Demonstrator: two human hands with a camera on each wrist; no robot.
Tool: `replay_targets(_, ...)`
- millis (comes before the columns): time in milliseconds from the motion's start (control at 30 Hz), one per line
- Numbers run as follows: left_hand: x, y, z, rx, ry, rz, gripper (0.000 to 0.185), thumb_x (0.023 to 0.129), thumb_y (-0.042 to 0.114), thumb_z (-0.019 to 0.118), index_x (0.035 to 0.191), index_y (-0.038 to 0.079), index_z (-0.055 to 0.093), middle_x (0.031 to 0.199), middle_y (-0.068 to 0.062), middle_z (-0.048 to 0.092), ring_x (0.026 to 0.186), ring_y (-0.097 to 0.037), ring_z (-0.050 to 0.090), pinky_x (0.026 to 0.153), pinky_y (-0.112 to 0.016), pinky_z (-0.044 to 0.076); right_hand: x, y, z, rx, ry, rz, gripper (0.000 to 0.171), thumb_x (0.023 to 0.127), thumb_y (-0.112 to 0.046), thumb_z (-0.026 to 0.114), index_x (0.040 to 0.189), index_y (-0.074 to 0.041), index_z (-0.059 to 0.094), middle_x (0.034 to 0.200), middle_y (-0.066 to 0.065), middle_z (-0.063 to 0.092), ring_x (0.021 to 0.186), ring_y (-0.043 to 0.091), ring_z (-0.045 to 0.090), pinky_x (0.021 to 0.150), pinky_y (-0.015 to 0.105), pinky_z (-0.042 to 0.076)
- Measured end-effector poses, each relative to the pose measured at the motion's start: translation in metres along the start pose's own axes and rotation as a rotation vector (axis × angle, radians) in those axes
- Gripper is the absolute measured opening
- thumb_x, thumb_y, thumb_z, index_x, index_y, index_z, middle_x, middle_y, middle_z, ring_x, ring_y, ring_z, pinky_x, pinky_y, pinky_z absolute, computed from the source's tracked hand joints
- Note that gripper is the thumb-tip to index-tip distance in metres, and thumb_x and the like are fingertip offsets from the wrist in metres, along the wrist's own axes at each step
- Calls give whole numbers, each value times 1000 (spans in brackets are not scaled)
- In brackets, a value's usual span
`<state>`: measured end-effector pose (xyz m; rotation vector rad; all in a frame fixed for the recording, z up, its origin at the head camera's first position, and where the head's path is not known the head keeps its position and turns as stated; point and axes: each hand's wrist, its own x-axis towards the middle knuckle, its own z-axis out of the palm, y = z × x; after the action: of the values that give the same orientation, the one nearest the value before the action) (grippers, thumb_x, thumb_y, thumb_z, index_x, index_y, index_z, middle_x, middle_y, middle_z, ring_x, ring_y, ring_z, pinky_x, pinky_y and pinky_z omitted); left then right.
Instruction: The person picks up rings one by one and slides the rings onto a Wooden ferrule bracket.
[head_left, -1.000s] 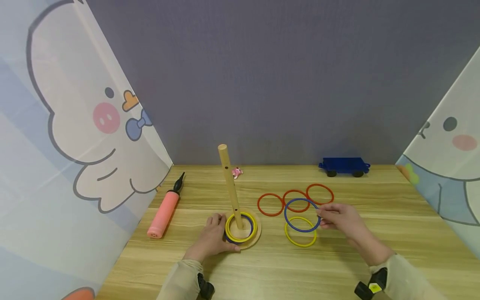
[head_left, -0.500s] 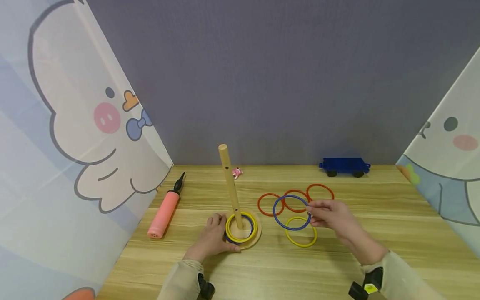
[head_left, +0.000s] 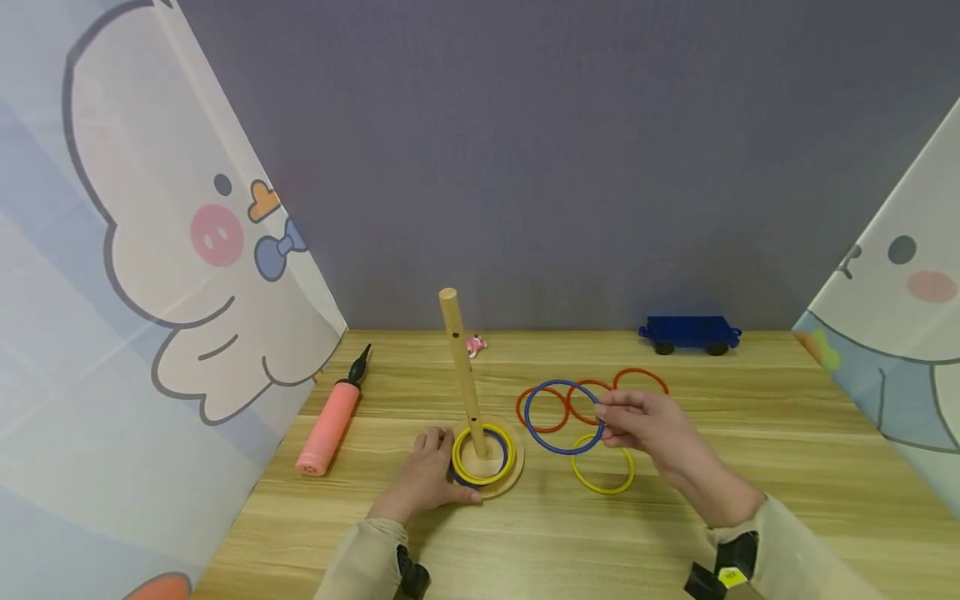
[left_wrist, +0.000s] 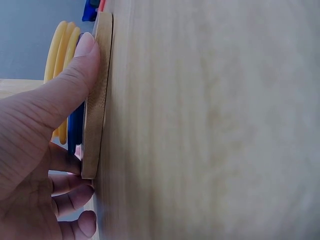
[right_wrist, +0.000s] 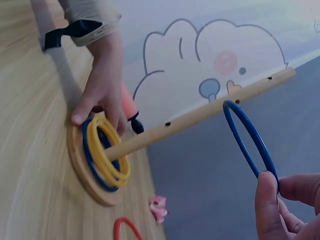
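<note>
My right hand [head_left: 648, 429] pinches a blue ring [head_left: 527, 414] between thumb and forefinger at its right side, held above the table. It overlaps two red rings in the head view. A wooden peg [head_left: 463, 367] rises, slightly tilted in view, from a round wooden base [head_left: 516, 479]. Several yellow and blue rings lie around its foot, yellow rings [right_wrist: 110, 165] uppermost. My left hand [head_left: 420, 479] grips the base's left edge; in the left wrist view the thumb [left_wrist: 75, 75] presses the rim and the fingers reach round the other side.
Three red rings [head_left: 542, 431] lie in a row right of the peg, with a yellow ring [head_left: 611, 492] nearer me. A pink hand pump [head_left: 330, 429] is at left. A pink figurine [head_left: 476, 345] and a blue toy wagon [head_left: 690, 333] stand near the back wall.
My right hand has carried the blue ring leftward and slightly upward, toward the peg. The left hand has stayed on the base.
</note>
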<state>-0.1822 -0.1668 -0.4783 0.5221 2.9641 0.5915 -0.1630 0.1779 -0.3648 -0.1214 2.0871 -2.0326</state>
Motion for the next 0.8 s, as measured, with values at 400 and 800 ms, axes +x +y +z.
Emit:
replay_targets(400,0,0,0,8,7,11,117,63,64,82,144,-9,39,133,-24,40,122,-39,36,96,-51,42,3,-31,21,62,-40,-68,35,95,-15,65,117,11,56,89,9,66,73,14,66,69,28,56)
replay_targets(800,0,-1,0,6,-6,12,117,63,64,81,144,-10,38,134,-24,39,123,-40,35,97,-51,41,6,-63,41,129,-47,-135,22,96,-9,62,112,5,58,82,6,66,69,13,66,68,27,56)
